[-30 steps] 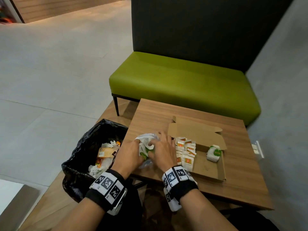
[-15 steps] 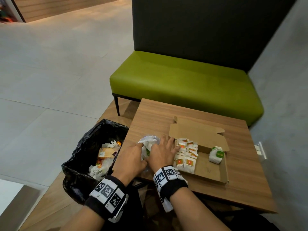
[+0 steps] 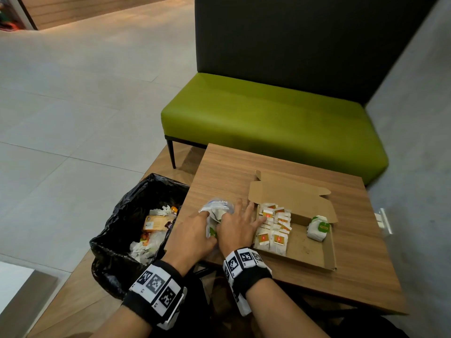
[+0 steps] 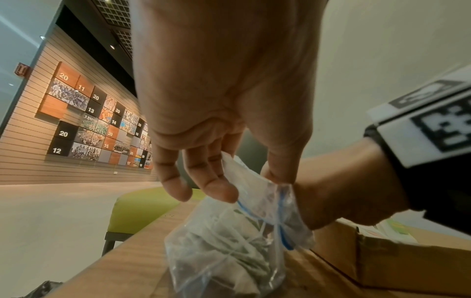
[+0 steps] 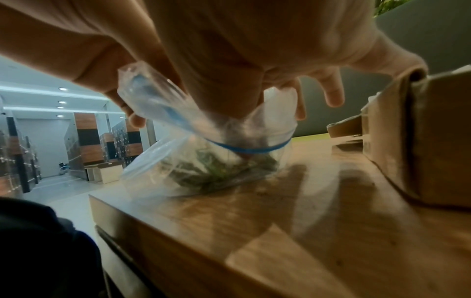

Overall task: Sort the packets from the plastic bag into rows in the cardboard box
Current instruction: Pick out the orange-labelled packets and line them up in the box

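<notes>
A clear zip plastic bag [image 3: 218, 207] [image 4: 229, 252] [image 5: 203, 165] with green-printed packets lies on the wooden table [image 3: 219, 172], left of the open cardboard box [image 3: 307, 250]. My left hand [image 3: 205, 217] [image 4: 244, 177] pinches the bag's left rim between thumb and fingers. My right hand [image 3: 239, 223] [image 5: 265, 108] has its thumb in the bag's mouth and pinches the rim against the index finger. Its other fingers are spread, and the little finger touches the box wall [image 5: 420, 141]. Red-labelled packets [image 3: 273, 225] lie in rows at the box's left. A small stack of green-labelled packets [image 3: 318, 228] sits at its right.
A bin with a black liner [image 3: 117, 240] holding rubbish stands just left of the table. A green bench [image 3: 268, 123] with a dark backrest faces the far edge. The box lid [image 3: 290, 196] stands open at the back. A grey wall runs along the right.
My right hand's fingers have spread out from a curled hold on the bag and now reach the box's left wall. The left hand has stayed on the bag's rim.
</notes>
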{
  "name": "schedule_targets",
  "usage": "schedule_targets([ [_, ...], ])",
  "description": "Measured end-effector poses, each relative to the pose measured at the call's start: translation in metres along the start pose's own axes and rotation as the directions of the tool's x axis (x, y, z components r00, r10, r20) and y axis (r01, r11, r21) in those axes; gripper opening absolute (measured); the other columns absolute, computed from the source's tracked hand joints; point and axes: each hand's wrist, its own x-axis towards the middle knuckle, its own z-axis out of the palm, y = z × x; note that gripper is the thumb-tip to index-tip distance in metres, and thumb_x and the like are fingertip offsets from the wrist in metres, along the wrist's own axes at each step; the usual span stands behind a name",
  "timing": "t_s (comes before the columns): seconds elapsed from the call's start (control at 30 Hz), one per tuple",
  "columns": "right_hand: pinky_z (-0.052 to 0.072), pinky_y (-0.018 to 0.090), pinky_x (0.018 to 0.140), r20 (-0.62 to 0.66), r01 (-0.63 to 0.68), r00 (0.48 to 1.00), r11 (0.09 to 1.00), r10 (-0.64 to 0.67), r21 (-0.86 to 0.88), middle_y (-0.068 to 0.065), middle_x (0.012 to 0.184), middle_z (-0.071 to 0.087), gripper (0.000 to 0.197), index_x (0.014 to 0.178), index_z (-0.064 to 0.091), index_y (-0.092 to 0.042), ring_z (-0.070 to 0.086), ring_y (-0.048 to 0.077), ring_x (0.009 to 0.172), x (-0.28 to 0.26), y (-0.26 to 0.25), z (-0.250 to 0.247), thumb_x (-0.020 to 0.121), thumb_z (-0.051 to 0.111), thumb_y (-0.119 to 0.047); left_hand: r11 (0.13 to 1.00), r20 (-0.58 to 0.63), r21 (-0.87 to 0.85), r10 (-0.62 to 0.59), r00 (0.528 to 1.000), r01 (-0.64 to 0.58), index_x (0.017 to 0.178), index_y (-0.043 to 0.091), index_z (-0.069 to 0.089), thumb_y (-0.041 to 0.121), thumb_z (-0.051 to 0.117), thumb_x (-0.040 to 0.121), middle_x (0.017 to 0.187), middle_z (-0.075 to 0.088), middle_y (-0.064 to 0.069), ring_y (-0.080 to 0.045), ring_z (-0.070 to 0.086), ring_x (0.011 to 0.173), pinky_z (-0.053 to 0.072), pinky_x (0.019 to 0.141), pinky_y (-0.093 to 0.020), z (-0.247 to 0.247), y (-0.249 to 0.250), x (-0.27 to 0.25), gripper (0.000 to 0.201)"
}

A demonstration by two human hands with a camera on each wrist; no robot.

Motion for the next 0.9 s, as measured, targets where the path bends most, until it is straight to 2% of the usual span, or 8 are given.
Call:
schedule_targets([
  [0.2, 0.013, 0.07, 0.114, 0.03, 0.041, 0.998, 0.985, -0.047, 0.169, 0.005, 0.161, 0.02, 0.035, 0.131, 0.061, -0.02, 0.01, 0.035, 0.149, -0.002, 0.009, -0.011, 0.1, 0.047, -0.027, 1.0, -0.042, -0.007, -0.001, 0.999, 0.001, 0.126, 0.012, 0.056, 0.034, 0.068, 0.08, 0.118, 0.067, -0.007, -0.025, 0.063, 0.109, 0.051, 0.087, -0.034, -0.003, -0.003, 0.004, 0.052],
  [0.33, 0.027, 0.057, 0.115, -0.04, 0.128, 0.992, 0.941, -0.122, 0.312, 0.0, 0.158, 0.032, 0.027, 0.11, 0.072, -0.017, 0.024, 0.025, 0.145, -0.009, 0.025, -0.035, 0.097, 0.054, -0.033, 1.0, -0.08, 0.012, 0.01, 0.997, -0.009, 0.115, 0.014, 0.058, 0.042, 0.066, 0.078, 0.108, 0.066, -0.006, -0.026, 0.064, 0.099, 0.052, 0.078, -0.036, -0.005, -0.007, 0.012, 0.047],
  [0.43, 0.038, 0.048, 0.108, -0.089, 0.194, 0.981, 0.907, -0.173, 0.373, -0.004, 0.139, 0.054, 0.026, 0.107, 0.074, -0.02, 0.048, 0.019, 0.127, -0.015, 0.04, -0.058, 0.096, 0.054, -0.032, 1.0, -0.101, -0.018, 0.002, 0.995, -0.004, 0.107, 0.016, 0.058, 0.043, 0.064, 0.077, 0.103, 0.064, -0.005, -0.026, 0.064, 0.095, 0.052, 0.074, -0.037, -0.007, -0.009, 0.019, 0.04],
  [0.5, 0.048, 0.043, 0.092, -0.148, 0.224, 0.973, 0.881, -0.178, 0.417, -0.004, 0.102, 0.07, 0.023, 0.09, 0.073, -0.021, 0.061, 0.017, 0.094, -0.021, 0.051, -0.075, 0.095, 0.054, -0.033, 1.0, -0.107, 0.001, 0.004, 0.994, -0.004, 0.115, 0.016, 0.056, 0.044, 0.062, 0.08, 0.109, 0.064, -0.006, -0.026, 0.063, 0.099, 0.053, 0.079, -0.039, -0.006, -0.008, 0.025, 0.045],
  [0.57, 0.051, 0.039, 0.068, -0.169, 0.23, 0.971, 0.85, -0.168, 0.473, -0.002, 0.069, 0.065, 0.028, 0.073, 0.067, -0.019, 0.059, 0.016, 0.066, -0.027, 0.064, -0.089, 0.095, 0.056, -0.034, 0.998, -0.084, 0.067, 0.022, 0.996, -0.016, 0.132, 0.019, 0.05, 0.05, 0.059, 0.087, 0.12, 0.063, -0.006, -0.026, 0.062, 0.108, 0.053, 0.084, -0.041, -0.007, -0.007, 0.027, 0.056],
  [0.63, 0.047, 0.037, 0.058, -0.157, 0.242, 0.969, 0.833, -0.189, 0.497, 0.0, 0.063, 0.061, 0.029, 0.069, 0.064, -0.019, 0.056, 0.015, 0.06, -0.034, 0.077, -0.101, 0.094, 0.057, -0.032, 0.982, -0.059, 0.184, 0.059, 0.997, -0.048, 0.141, 0.027, 0.044, 0.055, 0.051, 0.093, 0.124, 0.063, -0.003, -0.023, 0.061, 0.113, 0.052, 0.084, -0.039, -0.01, -0.004, 0.025, 0.056],
  [0.73, 0.045, 0.037, 0.058, -0.097, 0.242, 0.97, 0.85, -0.223, 0.468, 0.001, 0.062, 0.059, 0.031, 0.063, 0.057, -0.02, 0.055, 0.017, 0.06, -0.041, 0.097, -0.107, 0.093, 0.057, -0.029, 0.942, -0.05, 0.33, 0.084, 0.995, -0.063, 0.134, 0.037, 0.052, 0.056, 0.044, 0.096, 0.121, 0.065, 0.005, -0.02, 0.063, 0.109, 0.047, 0.09, -0.043, -0.02, 0.005, 0.013, 0.043],
  [0.9, 0.052, 0.045, 0.064, 0.014, 0.223, 0.967, 0.874, -0.253, 0.431, 0.003, 0.067, 0.063, 0.026, 0.066, 0.058, -0.013, 0.062, 0.018, 0.065, -0.05, 0.12, -0.092, 0.088, 0.058, -0.027, 0.902, -0.114, 0.432, 0.048, 0.992, 0.006, 0.119, 0.034, 0.062, 0.047, 0.049, 0.094, 0.119, 0.062, 0.006, -0.019, 0.066, 0.099, 0.04, 0.093, -0.049, -0.03, 0.018, -0.013, 0.031],
])
